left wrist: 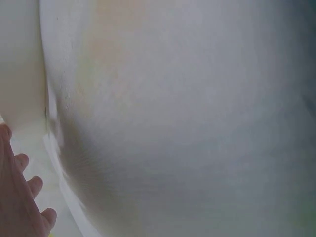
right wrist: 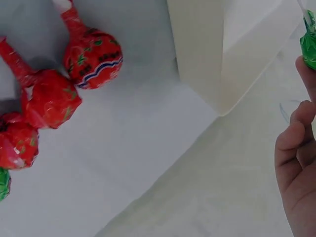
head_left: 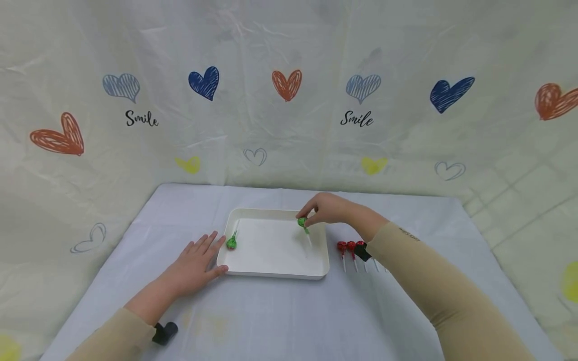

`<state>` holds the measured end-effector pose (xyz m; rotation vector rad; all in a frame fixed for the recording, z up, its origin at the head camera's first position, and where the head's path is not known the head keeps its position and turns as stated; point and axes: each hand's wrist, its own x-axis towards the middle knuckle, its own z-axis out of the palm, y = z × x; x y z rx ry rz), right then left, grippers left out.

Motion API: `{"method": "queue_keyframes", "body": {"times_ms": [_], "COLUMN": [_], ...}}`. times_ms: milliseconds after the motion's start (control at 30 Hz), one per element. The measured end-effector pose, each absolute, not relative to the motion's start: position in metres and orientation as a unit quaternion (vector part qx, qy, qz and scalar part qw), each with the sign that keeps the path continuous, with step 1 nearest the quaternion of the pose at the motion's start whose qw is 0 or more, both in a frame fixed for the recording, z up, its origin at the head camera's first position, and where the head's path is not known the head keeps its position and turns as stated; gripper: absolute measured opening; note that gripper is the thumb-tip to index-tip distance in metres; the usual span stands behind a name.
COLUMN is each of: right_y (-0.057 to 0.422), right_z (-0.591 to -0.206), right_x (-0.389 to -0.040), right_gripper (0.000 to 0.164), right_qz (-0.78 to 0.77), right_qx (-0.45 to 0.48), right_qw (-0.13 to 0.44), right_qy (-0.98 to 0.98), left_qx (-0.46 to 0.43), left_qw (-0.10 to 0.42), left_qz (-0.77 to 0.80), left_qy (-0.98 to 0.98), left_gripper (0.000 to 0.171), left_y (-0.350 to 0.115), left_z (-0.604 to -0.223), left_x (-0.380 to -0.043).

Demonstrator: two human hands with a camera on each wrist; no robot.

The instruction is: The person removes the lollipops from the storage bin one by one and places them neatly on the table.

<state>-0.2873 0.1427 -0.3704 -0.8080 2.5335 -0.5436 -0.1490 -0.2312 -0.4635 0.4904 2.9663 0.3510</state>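
Observation:
A white tray (head_left: 271, 245) lies on the cloth-covered table. My right hand (head_left: 329, 208) pinches a green-wrapped lollipop (head_left: 302, 221) by its head over the tray's right part, its white stick pointing down; the right wrist view catches that green lollipop (right wrist: 310, 47) at its right edge. Another green lollipop (head_left: 232, 243) lies inside the tray near the left wall, stick pointing away. With spread, straight fingers, my left hand (head_left: 196, 263) rests at the tray's left edge. Only part of the left hand (left wrist: 22, 192) appears in the left wrist view.
Right of the tray, red lollipops (head_left: 341, 246) lie in a row, partly hidden by my right sleeve. Close up, a red lollipop (right wrist: 98, 59) and part of a green lollipop (right wrist: 4, 183) belong to that row. Behind the table hangs a heart-printed sheet (head_left: 253, 130).

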Motion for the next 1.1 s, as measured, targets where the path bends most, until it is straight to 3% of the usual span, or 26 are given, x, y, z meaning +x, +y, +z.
{"method": "queue_keyframes", "body": {"times_ms": [567, 1100], "right_y": [0.244, 0.347], "right_z": [-0.380, -0.386], "right_x": [-0.280, -0.247], "right_gripper": [0.028, 0.037], "right_qz": [-0.231, -0.224], "right_qx": [-0.200, -0.143], "right_qw": [0.193, 0.192], "right_qy": [0.932, 0.945], "left_qx": [0.165, 0.160], "left_qw": [0.056, 0.051], "left_qz": [0.110, 0.106], "left_qy": [0.979, 0.980], "left_gripper": [0.086, 0.087], "left_y": [-0.233, -0.233], "left_z": [-0.470, -0.471], "left_x": [-0.153, -0.153]}}
